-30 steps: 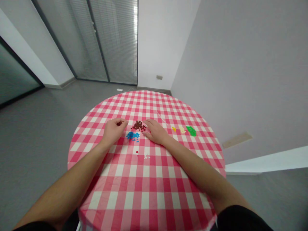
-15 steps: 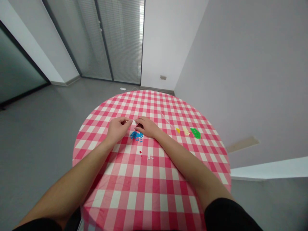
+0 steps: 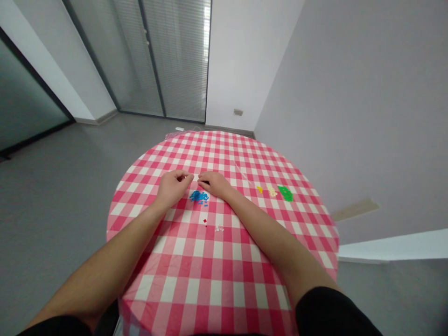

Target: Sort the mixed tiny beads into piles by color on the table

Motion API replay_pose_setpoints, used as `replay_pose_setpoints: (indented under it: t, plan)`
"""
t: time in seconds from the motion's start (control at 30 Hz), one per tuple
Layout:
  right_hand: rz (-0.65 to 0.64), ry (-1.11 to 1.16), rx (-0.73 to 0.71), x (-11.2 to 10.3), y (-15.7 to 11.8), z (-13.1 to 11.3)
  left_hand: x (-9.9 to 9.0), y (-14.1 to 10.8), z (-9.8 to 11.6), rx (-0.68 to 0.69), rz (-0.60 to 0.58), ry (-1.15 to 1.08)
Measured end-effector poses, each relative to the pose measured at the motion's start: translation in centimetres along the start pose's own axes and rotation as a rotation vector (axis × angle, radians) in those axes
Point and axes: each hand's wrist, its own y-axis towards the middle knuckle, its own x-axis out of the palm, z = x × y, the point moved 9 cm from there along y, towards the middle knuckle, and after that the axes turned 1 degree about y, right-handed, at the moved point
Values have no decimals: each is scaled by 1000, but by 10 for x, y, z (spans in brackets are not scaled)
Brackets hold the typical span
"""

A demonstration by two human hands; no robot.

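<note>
Small blue pieces (image 3: 199, 197) lie in a loose pile near the middle of the checked table. Just behind and left of them is my left hand (image 3: 174, 186), its thumb and fingertips pinched together on something I cannot make out. My right hand (image 3: 214, 184) rests low behind the pile on the right, fingers curled together over a dark spot; what they hold, if anything, is hidden. A small gap separates the two sets of fingertips. Nearer to me lie a small red piece (image 3: 205, 220) and several white pieces (image 3: 219, 228).
On the right of the red and white checked table (image 3: 217, 289) are yellow pieces (image 3: 259, 189), cream pieces (image 3: 272, 191) and a green pile (image 3: 286, 193). A thin clear strip lies behind the yellow ones. Glass doors and walls stand beyond the table.
The fingers of my right hand have drawn closer together, covering most of the dark red patch seen between them before. My left hand has barely moved.
</note>
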Motion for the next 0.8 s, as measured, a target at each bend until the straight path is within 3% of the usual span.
replay_pose_setpoints:
  t: [0.27, 0.47, 0.8]
  plan:
    - [22, -26, 43, -15, -28, 17, 5, -2, 0, -9, -33, 3]
    - [65, 11, 34, -27, -49, 15, 9, -3, -2, -24, -60, 7]
    - [113, 59, -51, -25, -48, 14, 10, -3, 1, -12, -60, -6]
